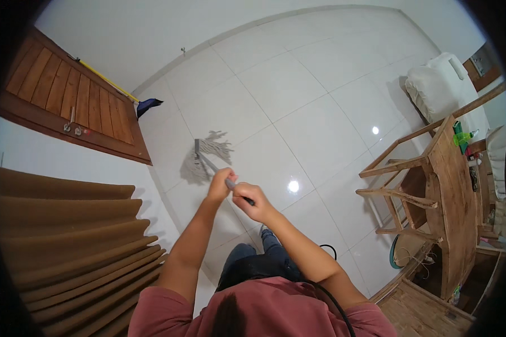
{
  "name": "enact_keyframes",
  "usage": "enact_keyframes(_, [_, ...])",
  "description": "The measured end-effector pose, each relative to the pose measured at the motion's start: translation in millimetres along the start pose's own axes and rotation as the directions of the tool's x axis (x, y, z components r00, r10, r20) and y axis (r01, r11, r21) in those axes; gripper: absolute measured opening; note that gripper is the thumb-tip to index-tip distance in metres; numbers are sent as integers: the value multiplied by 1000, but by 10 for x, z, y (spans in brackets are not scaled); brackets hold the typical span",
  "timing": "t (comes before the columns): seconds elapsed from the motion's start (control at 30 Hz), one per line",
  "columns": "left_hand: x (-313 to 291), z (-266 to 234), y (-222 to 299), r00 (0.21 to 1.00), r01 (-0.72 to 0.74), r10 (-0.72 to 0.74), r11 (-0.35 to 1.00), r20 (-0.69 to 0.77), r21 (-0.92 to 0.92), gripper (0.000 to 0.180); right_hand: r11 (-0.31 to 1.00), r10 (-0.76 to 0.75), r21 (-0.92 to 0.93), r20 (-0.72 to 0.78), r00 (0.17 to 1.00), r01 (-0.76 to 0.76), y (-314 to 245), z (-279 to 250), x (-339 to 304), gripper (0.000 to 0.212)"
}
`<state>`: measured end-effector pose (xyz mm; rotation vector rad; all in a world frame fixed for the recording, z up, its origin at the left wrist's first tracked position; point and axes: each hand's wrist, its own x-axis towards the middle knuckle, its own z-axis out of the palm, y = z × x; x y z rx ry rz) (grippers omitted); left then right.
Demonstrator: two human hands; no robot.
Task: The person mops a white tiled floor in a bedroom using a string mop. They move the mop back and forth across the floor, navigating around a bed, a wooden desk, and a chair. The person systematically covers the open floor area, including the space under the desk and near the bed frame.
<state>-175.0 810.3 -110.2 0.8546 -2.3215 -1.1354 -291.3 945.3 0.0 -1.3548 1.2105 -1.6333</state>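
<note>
A string mop (212,149) with a grey head bar and pale cotton strands rests on the white tiled floor, ahead and a little to the left of me. Its grey handle slopes back toward my body. My left hand (222,182) is closed round the handle, lower down the shaft. Nearer its black end, my right hand (253,201) wraps the handle too, close beside the left. The strands fan out on both sides of the head bar.
At the left stand a wooden door (73,84) and a brown pleated curtain (78,236). A yellow-handled broom (109,82) with dark bristles leans by the door. Wooden furniture (450,208) stands at the right, with a white-covered cushioned piece (441,87) beyond.
</note>
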Motion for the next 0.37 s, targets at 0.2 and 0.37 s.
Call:
enact_keyframes(0.2, [327, 243, -41, 1000, -30, 30, 999, -5, 18, 15, 996, 89, 17, -99, 991, -88, 110, -317, 103, 10])
enact_keyframes(0.37, [722, 549, 900, 967, 1, 29, 993, 254, -117, 25, 971, 237, 62, -294, 926, -229, -371, -855, 117, 9])
